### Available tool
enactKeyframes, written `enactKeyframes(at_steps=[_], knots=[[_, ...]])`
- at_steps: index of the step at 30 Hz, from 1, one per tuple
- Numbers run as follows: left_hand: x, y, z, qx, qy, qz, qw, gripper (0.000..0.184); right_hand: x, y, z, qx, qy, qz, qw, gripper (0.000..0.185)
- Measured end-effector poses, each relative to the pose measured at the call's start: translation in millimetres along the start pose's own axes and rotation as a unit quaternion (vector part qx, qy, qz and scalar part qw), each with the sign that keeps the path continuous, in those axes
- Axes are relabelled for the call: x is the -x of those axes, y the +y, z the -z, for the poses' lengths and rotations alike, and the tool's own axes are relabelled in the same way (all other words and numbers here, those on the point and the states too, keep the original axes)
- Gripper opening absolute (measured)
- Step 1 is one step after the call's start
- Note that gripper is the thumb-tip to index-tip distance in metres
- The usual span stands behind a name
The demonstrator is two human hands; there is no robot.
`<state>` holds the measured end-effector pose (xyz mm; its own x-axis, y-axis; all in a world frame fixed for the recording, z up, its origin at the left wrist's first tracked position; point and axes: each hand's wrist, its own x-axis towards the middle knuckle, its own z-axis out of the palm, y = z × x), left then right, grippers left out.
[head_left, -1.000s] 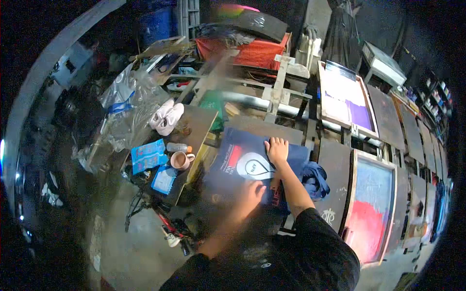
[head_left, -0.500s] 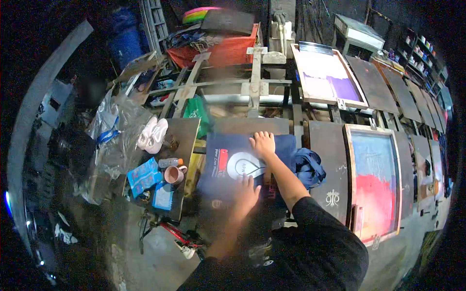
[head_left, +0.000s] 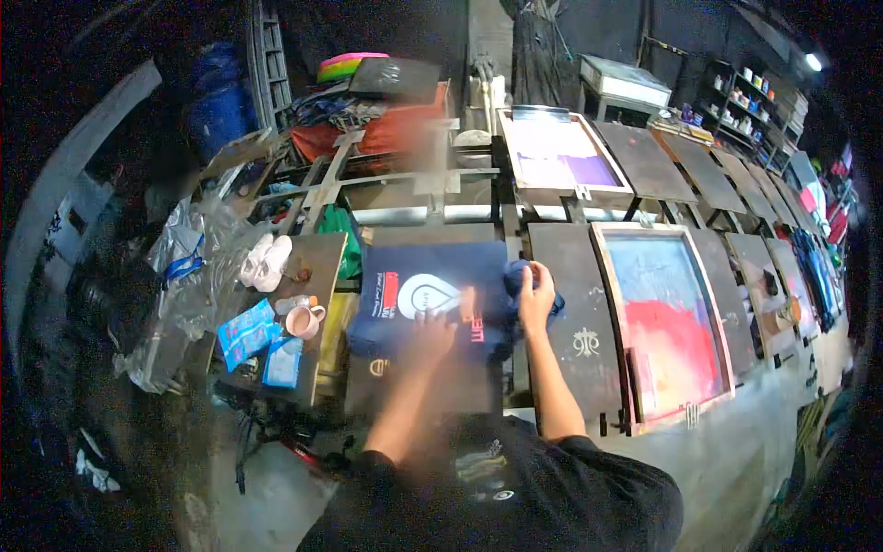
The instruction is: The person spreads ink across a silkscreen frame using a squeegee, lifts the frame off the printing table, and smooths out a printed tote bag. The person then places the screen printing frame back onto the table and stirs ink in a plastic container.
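Observation:
A navy T-shirt (head_left: 478, 265) with a white, red and grey print lies on a dark board in front of me. Its cloth bunches up along the right edge. My right hand (head_left: 535, 299) is at that edge, fingers closed on the bunched fabric. Lower on the shirt front, my left hand (head_left: 436, 336) rests over the print with its fingers stretched out; motion blurs it and the forearm.
On the left board stand a pinkish mug (head_left: 302, 321), pale shoes (head_left: 266, 262) and a blue packet (head_left: 248, 331). To the right, a framed screen (head_left: 676, 313) carries red ink. Another screen with purple ink (head_left: 589, 170) sits farther back. Dark boards (head_left: 575, 276) line the bench.
My right hand has moved from the shirt's upper part to its right edge and closed on the cloth there. My left hand stays over the print. The view has shifted to the right.

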<state>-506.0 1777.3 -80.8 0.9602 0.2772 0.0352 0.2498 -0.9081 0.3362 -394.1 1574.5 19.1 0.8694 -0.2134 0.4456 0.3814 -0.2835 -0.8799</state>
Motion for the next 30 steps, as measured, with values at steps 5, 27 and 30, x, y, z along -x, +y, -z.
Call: enactKeyframes(at_steps=[5, 27, 30], knots=[[-7.8, 5.5, 1.3, -0.034, -0.068, 0.017, 0.997, 0.057, 34.0, 6.5, 54.4, 0.034, 0.045, -0.007, 0.998, 0.022], [122.2, 156.2, -38.6, 0.743, -0.032, 0.105, 0.660, 0.060, 125.9, -12.8, 124.8, -0.068, -0.306, -0.055, 0.948, 0.054], [159.4, 211.6, 9.3, 0.768, -0.011, 0.135, 0.626, 0.062, 133.5, -10.6, 128.8, -0.023, -0.353, -0.089, 0.931, 0.058]])
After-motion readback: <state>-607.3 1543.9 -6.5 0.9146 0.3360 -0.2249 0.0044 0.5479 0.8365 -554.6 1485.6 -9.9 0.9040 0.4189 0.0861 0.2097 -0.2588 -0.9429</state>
